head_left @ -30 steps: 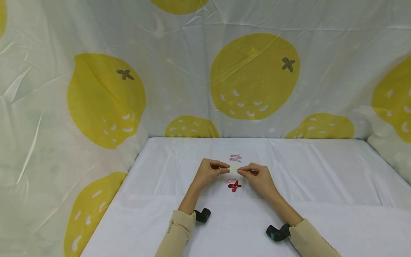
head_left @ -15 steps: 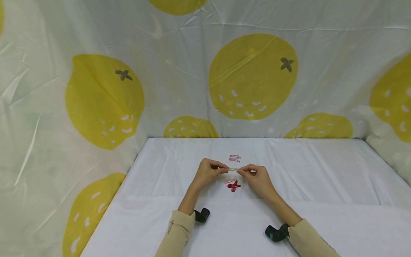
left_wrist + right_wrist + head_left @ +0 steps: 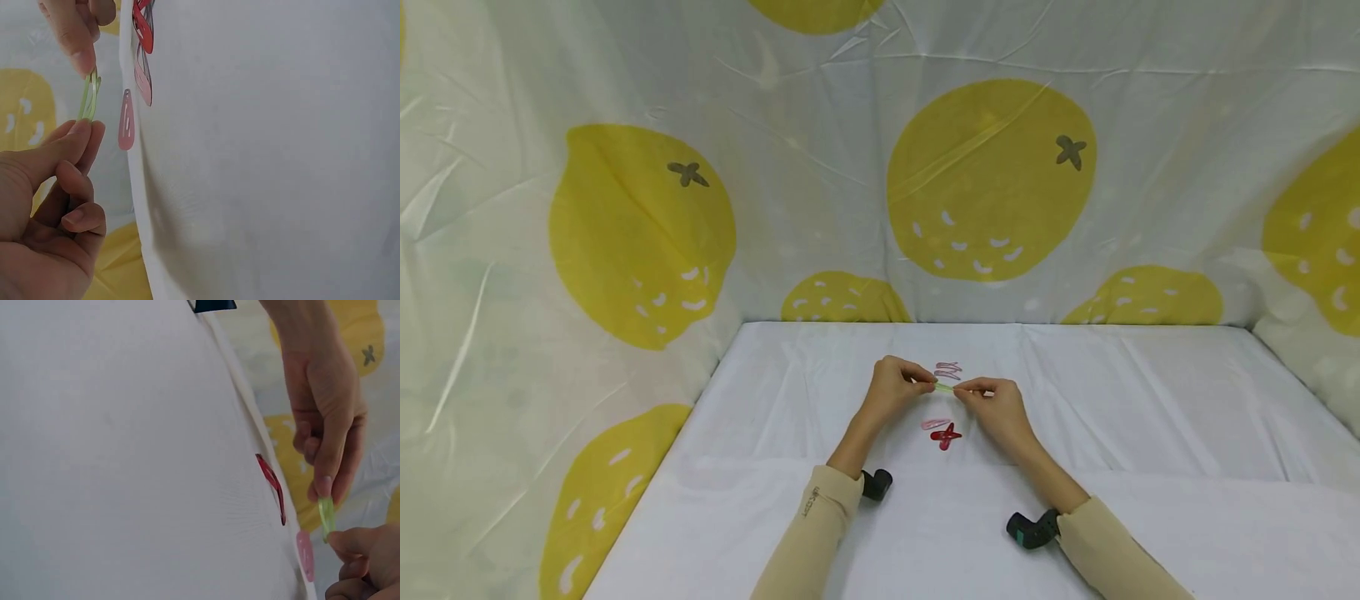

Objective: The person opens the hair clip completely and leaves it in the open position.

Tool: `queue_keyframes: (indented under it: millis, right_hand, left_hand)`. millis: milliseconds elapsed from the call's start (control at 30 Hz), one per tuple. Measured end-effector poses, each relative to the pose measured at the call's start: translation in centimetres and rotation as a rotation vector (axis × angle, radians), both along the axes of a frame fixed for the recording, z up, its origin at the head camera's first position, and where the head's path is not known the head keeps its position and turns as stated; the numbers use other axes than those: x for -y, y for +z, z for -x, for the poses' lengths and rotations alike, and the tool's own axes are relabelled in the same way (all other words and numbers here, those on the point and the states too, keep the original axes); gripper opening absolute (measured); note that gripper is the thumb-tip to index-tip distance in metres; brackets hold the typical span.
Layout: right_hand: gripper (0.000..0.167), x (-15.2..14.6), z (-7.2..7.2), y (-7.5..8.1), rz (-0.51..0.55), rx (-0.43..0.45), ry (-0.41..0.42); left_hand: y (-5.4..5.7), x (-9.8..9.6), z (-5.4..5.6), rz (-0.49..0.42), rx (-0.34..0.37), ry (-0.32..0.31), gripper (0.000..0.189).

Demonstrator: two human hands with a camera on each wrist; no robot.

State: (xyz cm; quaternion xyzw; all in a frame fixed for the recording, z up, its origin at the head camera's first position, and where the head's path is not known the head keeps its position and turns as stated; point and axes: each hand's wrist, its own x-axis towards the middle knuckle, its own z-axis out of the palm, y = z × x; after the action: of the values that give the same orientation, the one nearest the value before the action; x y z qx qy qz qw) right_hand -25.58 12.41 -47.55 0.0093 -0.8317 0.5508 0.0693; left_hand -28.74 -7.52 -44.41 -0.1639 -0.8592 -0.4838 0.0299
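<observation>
A light green snap hair clip is held up between both hands over the middle of the table. My left hand pinches its left end between thumb and fingertips. At the other end, my right hand grips the clip's tip. The left wrist view shows the green clip edge-on, its thin strips slightly spread apart. Red hair clips lie crossed on the cloth, nearer the person than the hands. Beside them is a pink clip, and beyond the hands lie more pink clips.
A white cloth covers the table. Behind it and to the sides hangs a pale curtain printed with large yellow lemons. Black camera mounts sit at both wrists, by the beige sleeves.
Both hands have shifted slightly away from the person with the green clip, toward the far pink clips. Half a second ago, the clip's strips showed as separate lines in the head view.
</observation>
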Motion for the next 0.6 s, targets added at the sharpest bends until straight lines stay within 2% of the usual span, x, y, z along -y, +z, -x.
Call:
queue_keyframes:
  millis: [167, 300, 467, 600]
  right_hand:
    - [0.013, 0.3, 0.9, -0.1, -0.006, -0.013, -0.031]
    - [0.013, 0.4, 1.4, -0.4, -0.018, -0.028, -0.038]
    - [0.015, 0.3, 2.0, -0.8, -0.045, -0.027, -0.047]
    - [0.017, 0.3, 2.4, -1.1, -0.066, -0.040, -0.045]
  left_hand:
    - [-0.2, -0.2, 0.8, -0.012, -0.017, 0.012, 0.004]
    - [-0.3, 0.0, 1.4, -0.014, 0.000, 0.014, 0.005]
    - [-0.9, 0.0, 2.2, 0.022, 0.038, -0.003, 0.005]
    - [-1.0, 0.0, 2.7, 0.048, 0.034, -0.013, 0.005]
